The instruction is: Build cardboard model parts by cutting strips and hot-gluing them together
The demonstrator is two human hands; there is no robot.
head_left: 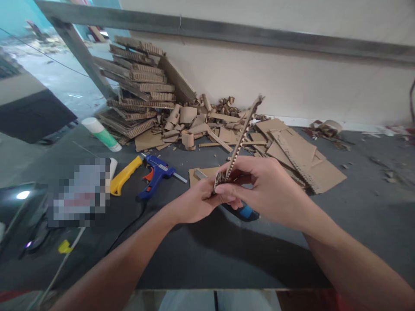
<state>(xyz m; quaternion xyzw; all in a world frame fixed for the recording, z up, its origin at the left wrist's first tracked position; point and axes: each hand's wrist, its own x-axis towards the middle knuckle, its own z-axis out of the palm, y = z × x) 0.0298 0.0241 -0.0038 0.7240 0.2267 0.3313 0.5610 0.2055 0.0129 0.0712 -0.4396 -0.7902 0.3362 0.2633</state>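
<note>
Both my hands meet above the middle of the dark table (356, 207). My left hand (197, 202) and my right hand (269, 190) are each closed on the near end of a long corrugated cardboard strip (240, 138), which rises edge-on and tilts up to the right. Under my right hand a black and blue tool (247, 212) lies on the table, mostly hidden. A small cardboard piece (202, 175) with a grey blade-like object on it lies just beyond my hands.
A blue glue gun (156, 175) and a yellow-handled tool (125, 176) lie to the left, its black cord trailing toward me. A glue bottle (102, 134) lies further left. Stacked cardboard strips (139, 90), curled scraps (194, 125) and flat sheets (301, 155) line the wall.
</note>
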